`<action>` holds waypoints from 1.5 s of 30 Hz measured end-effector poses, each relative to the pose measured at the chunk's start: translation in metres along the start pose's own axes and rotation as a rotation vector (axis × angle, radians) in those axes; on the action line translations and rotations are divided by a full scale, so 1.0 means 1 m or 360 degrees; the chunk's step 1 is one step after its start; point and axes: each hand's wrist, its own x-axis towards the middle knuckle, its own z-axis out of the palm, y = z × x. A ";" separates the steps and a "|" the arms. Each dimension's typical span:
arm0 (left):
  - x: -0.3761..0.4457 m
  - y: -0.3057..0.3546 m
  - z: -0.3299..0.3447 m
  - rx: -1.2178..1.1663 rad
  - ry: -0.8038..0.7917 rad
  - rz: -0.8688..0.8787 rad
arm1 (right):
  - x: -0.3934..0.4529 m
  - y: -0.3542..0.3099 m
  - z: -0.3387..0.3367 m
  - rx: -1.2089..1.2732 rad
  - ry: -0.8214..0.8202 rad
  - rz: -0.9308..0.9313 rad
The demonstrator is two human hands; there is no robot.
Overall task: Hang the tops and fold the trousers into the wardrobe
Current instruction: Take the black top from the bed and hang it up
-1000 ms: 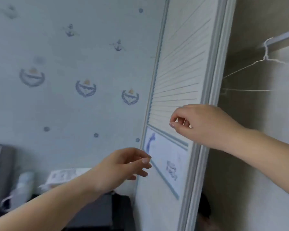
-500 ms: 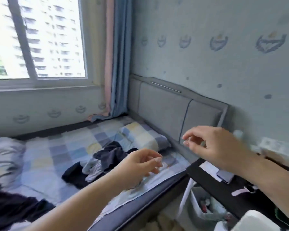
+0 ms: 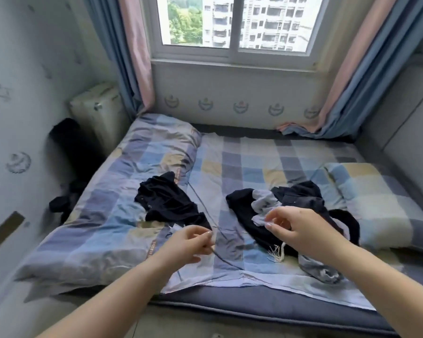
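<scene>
1. The left hand [image 3: 193, 242] hung over the bed [image 3: 242, 162], fingers loosely bent, holding nothing.
2. The right hand [image 3: 300, 230] was the same, above the right clothes pile [image 3: 291, 203].
3. Another dark pile [image 3: 166, 201] lay on the left.

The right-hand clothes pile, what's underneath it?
The pile lies on the checked sheet, its right edge beside the pillow. Anything beneath its dark layers is hidden.
</scene>
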 end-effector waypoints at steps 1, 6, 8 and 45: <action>0.015 -0.004 -0.010 -0.0048 0.0083 -0.0071 | 0.027 0.004 0.008 0.0032 -0.0051 -0.0035; 0.071 -0.020 -0.056 -0.0262 0.0453 -0.0374 | 0.133 0.015 0.046 0.0171 -0.0326 -0.0163; 0.085 -0.029 -0.073 -0.0382 0.0615 -0.0491 | 0.170 0.016 0.064 0.0226 -0.0444 -0.0186; 0.491 -0.317 -0.354 0.0073 0.0540 -0.0716 | 0.539 -0.110 0.530 0.0218 -0.0725 -0.0230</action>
